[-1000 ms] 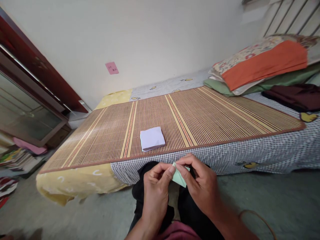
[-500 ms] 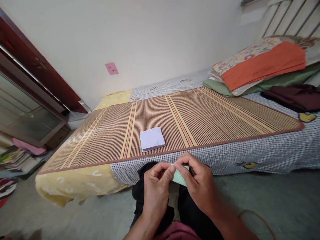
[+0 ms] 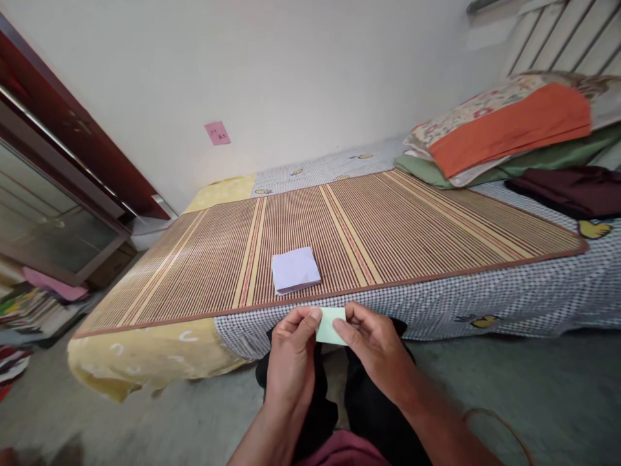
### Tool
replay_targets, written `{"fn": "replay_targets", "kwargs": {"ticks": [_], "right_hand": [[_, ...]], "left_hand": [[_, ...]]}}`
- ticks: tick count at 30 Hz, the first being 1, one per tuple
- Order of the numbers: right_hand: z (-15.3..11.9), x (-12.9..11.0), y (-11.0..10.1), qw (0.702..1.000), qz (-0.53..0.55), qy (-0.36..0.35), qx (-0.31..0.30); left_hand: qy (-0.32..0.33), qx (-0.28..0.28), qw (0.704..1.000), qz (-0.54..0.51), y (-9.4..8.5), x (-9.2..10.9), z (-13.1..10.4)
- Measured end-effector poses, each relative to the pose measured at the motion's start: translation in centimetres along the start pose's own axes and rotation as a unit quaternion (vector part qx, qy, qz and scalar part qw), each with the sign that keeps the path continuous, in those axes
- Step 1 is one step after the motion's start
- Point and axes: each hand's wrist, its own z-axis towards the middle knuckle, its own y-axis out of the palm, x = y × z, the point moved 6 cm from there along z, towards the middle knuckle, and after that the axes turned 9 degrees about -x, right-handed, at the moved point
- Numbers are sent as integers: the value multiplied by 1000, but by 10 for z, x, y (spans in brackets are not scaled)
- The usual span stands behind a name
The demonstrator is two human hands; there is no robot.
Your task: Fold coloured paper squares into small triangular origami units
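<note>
A small piece of light green paper (image 3: pixel 328 329) is stretched between my two hands, just in front of the bed's edge. My left hand (image 3: pixel 294 356) pinches its left edge between thumb and fingers. My right hand (image 3: pixel 381 346) grips the paper from the right, thumb lying across its face and fingers behind. The paper looks folded, though its far side is hidden. Beyond my hands, a stack of white paper (image 3: pixel 295 268) rests on the striped mat, apart from both hands.
The bamboo mat (image 3: pixel 412 226) covers the bed over a checked sheet (image 3: pixel 485 298). Folded bedding (image 3: pixel 514 133) and dark cloth (image 3: pixel 567 191) lie at the right. A pink note (image 3: pixel 217 133) is on the wall. A glass-fronted cabinet (image 3: pixel 48 220) stands left.
The green paper has turned from a tilted position to lying roughly level, its face now showing between my hands. My left hand has shifted slightly left and my right thumb moved onto the face.
</note>
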Motion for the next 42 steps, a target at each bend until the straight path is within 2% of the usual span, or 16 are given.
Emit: {"fn": "replay_targets", "kwargs": {"ticks": [3,6,12,15,18,22,25,29,32,38,42], "right_hand": [[0,1,3,1000,-11,11,-27],[0,2,5,999,-21,4,-32],[-1,0,-5,991,-122,-44,36],[-3,-4,-11,973,-201,-95,61],[-6,-8,-17,942,-283,-151,94],[-10,-15,-20,922,-315,-199,101],[-8,-21,-19,941,-270,-188,80],[4,-25,-20,980,-154,-110,53],[13,-29,-20,988,-115,-89,43],[17,-31,-17,992,-92,-75,52],[15,-36,-8,991,-119,-63,-11]], "left_hand": [[0,-1,1000,-11,0,1,1],[-27,-8,999,-34,1,0,2],[-73,12,995,-63,-5,-6,4],[-83,17,995,-51,-9,-9,5],[-116,25,991,-58,-10,-13,4],[-138,46,983,-110,-7,-13,5],[-80,53,989,-111,-6,-5,7],[-2,2,999,-48,1,8,6],[3,-14,1000,-15,4,14,4],[-23,-15,999,-36,6,20,1],[3,-9,1000,-29,4,27,0]]}}
